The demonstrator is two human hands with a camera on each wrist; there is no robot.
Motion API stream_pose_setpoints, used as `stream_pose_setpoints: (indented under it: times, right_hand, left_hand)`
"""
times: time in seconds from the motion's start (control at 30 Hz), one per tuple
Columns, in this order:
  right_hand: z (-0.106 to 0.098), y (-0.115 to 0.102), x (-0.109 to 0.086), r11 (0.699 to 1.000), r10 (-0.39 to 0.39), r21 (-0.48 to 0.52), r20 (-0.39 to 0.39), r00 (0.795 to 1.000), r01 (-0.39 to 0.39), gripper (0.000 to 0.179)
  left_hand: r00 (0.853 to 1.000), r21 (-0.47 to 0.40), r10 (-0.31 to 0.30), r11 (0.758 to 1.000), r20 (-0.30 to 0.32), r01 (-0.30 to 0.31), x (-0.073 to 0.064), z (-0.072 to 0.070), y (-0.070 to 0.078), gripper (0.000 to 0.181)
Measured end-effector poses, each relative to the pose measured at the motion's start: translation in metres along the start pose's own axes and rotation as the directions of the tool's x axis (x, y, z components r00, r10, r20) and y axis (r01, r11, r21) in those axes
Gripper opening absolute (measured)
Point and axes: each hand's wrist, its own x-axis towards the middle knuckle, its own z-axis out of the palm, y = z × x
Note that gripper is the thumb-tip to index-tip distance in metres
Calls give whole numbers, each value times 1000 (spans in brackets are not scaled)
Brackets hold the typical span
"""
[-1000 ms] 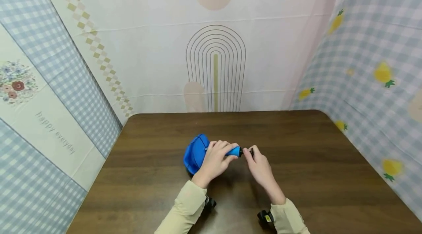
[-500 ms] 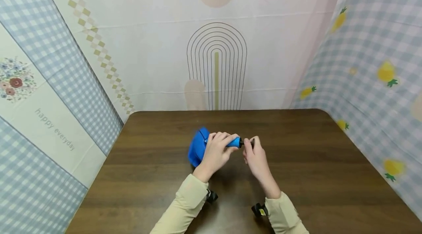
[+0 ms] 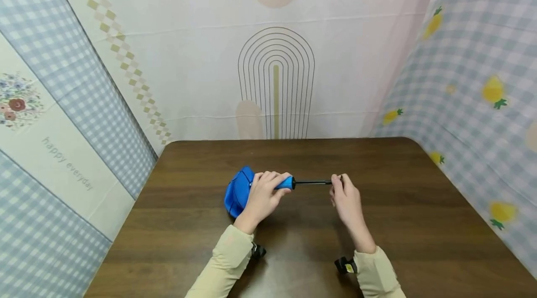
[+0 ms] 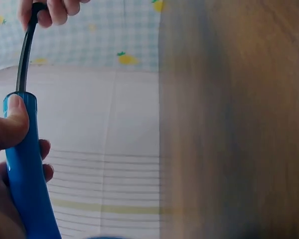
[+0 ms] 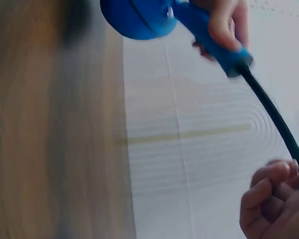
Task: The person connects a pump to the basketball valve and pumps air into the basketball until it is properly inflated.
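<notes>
A blue hand pump (image 3: 285,182) lies level above the table, its barrel in my left hand (image 3: 262,199). In the left wrist view my left thumb presses along the pump barrel (image 4: 29,169) near its end. A thin black rod (image 3: 311,182) stands far out of the barrel. My right hand (image 3: 347,199) grips the rod's outer end; the handle is mostly hidden by the fingers. At the pump's other end is a blue ball (image 3: 238,194) with dark lines, looking caved in. The right wrist view shows the ball (image 5: 137,17) against the pump, with a small shiny metal part at the joint.
The brown wooden table (image 3: 201,251) spreads under both hands. A white patterned cloth (image 3: 201,69) hangs behind it, with checked cloth (image 3: 453,102) at the right. Black wrist cameras (image 3: 345,265) sit below each sleeve.
My right hand has moved right, drawing the black rod well out of the barrel. My left hand, with the pump and ball, has shifted somewhat left since half a second ago.
</notes>
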Motion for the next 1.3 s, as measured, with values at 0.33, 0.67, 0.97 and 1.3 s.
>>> stream_pose_setpoints:
  times: [0.33, 0.67, 0.97, 1.3]
  right_hand:
    - [32, 5, -7, 1000, 25, -12, 195, 980, -23, 32]
    - [0, 12, -2, 999, 20, -48, 26, 999, -18, 34]
    - [27, -1, -4, 980, 20, 192, 177, 984, -54, 24]
    - [10, 8, -10, 983, -29, -180, 96, 995, 46, 30]
  left_hand:
    - [997, 10, 57, 998, 46, -57, 0, 11, 9, 36]
    - [998, 26, 56, 998, 9, -57, -4, 2, -4, 38]
    - [998, 9, 61, 998, -14, -61, 2, 9, 6, 36]
    - [995, 3, 94, 996, 20, -94, -3, 6, -1, 37]
